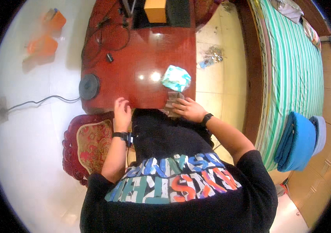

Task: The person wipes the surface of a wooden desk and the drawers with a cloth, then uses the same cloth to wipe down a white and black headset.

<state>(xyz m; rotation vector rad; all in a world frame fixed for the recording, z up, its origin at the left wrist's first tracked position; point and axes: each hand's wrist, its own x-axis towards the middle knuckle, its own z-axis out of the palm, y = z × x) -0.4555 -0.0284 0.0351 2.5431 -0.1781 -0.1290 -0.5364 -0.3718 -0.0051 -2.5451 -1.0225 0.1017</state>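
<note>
- Under the right hand (190,110), I see a greyish-brown cloth (170,102).
- Just beyond that hand, I make out a white packet (176,79) with turquoise patches.
- Ahead of both hands, I get a reddish-brown table (134,73).
- Left of the left hand (122,110), I see a dark grey disc (89,86).
- Nearer than the left hand and to its left, I see a chair (91,145) with deep red edging around tan, red-patterned upholstery.
- Well right of the right hand, I view green and white stripes on a bed cover (295,77), and a blue quilt (297,141).
- Below both hands, I see a black shirt (173,217) printed in blue, green, orange and white.
</note>
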